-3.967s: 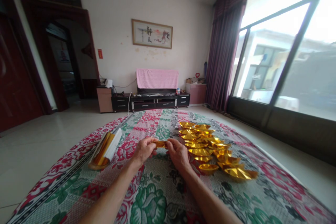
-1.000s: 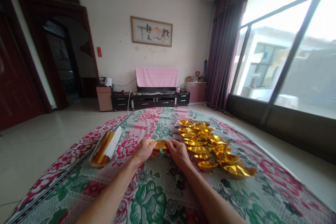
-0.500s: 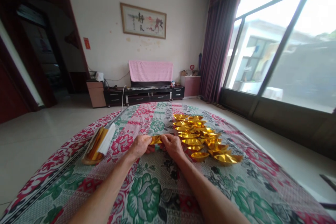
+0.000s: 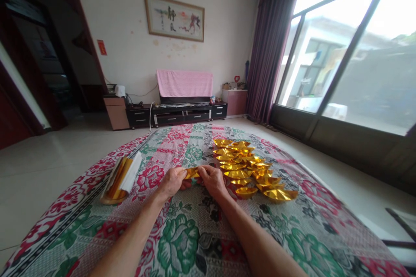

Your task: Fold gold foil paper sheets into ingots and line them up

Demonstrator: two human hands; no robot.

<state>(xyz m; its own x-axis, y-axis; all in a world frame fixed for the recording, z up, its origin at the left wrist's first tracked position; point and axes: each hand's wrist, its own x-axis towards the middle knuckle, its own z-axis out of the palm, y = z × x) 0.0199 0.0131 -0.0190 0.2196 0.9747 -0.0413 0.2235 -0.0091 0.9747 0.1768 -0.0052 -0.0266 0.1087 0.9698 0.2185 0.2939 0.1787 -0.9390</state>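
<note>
Between my two hands, above the middle of the table, is a small folded piece of gold foil paper (image 4: 192, 173). My left hand (image 4: 174, 180) pinches its left end, thumb on top. The right end is gripped by my right hand (image 4: 212, 179), fingers curled. Most of the piece is covered by the fingers. Just right of my right hand stand several folded gold paper ingots (image 4: 239, 174), boat-shaped and shiny, in rough columns. A stack of gold foil sheets (image 4: 121, 178), partly wrapped in white paper, lies off to the left.
A flowered cloth (image 4: 178, 242) in green, red and grey covers the round table. Beyond it stands a low black cabinet (image 4: 182, 116) with a pink cloth (image 4: 184, 83) over the thing on top. A dark metal frame (image 4: 401, 225) stands at the lower right.
The view has shifted slightly, so the room and table items sit a little higher and further left. Both hands keep hold of the gold paper in nearly the same pose.
</note>
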